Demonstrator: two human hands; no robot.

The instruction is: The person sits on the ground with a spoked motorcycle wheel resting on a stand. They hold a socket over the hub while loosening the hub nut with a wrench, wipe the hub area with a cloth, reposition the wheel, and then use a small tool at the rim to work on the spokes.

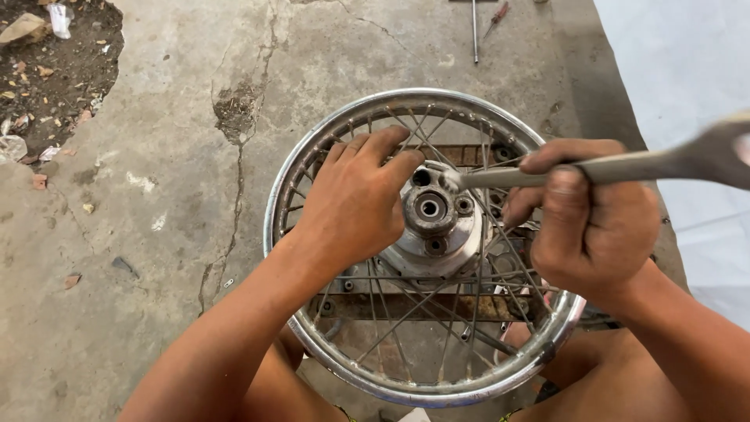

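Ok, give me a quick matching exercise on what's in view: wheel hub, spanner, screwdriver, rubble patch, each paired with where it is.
Things:
1. hub
2. spanner
3. screwdriver
4. rubble patch

Places:
A. top left, where the concrete floor is broken away
B. in the right hand, its tip at the hub
C. middle of the spoked wheel, the left hand resting against it
D. lying on the floor beyond the wheel, near the top edge

Pairs: 1-C, 2-B, 3-D, 4-A
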